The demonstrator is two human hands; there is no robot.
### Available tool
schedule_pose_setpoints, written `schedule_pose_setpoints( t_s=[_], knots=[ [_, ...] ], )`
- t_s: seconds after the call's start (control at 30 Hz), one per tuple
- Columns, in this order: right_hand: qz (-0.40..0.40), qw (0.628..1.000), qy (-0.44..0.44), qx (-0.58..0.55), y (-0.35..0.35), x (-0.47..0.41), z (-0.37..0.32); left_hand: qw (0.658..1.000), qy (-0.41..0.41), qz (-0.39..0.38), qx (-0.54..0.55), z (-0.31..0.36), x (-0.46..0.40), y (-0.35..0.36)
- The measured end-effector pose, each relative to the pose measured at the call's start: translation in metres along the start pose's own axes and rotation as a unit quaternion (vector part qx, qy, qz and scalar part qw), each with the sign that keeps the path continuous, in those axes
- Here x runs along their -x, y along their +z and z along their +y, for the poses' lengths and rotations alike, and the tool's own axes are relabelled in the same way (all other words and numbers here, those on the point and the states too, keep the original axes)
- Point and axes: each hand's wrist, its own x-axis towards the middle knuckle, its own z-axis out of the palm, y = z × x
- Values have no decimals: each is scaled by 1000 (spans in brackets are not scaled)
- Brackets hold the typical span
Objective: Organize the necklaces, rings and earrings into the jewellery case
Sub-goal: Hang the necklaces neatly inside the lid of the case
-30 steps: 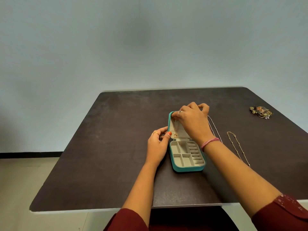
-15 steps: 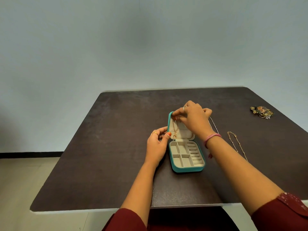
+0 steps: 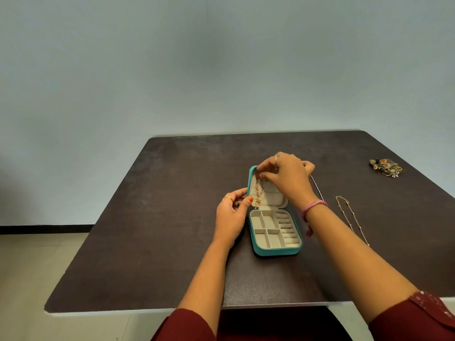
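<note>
A teal jewellery case (image 3: 278, 252) lies open in the middle of the dark table, its beige compartments bare. A rose-gold necklace (image 3: 258, 191) with a ring pendant hangs inside the raised lid. My right hand (image 3: 286, 177) pinches the top of that necklace at the lid's upper edge. My left hand (image 3: 232, 212) holds the lid's left side, thumb against the rim. A gold chain necklace (image 3: 350, 217) lies stretched out to the right of the case. A silver chain (image 3: 316, 185) shows partly behind my right wrist. A heap of rings and earrings (image 3: 386, 167) sits at the far right.
The dark table (image 3: 160, 230) ends in a pale front edge close to me. A plain blue-grey wall stands behind it. The floor shows at the lower left.
My right hand has shifted slightly along the lid's top edge, and the necklace now hangs straighter down the lid. My left hand stays on the lid's side.
</note>
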Motion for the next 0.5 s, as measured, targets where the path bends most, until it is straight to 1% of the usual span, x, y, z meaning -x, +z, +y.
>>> schedule_pose_setpoints(
  t_s=[0.07, 0.17, 0.27, 0.37, 0.5],
  knots=[
    [1, 999, 14, -37, -2, 0, 0, 1000, -4, -2, 1, 0, 0, -1],
    [-18, 997, 36, -72, -6, -3, 1, 1000, -8, -4, 1, -1, 0, -1],
    [-64, 990, 69, -103, -9, -11, -1, 1000, -11, -2, 2, -1, -1, -1],
    [-114, 974, 100, -167, -8, -19, 0, 1000, -15, -1, 7, -1, -1, -1],
    [-149, 966, 90, -190, -6, -24, 0, 1000, -18, 0, 11, -1, 0, -1]
  ],
)
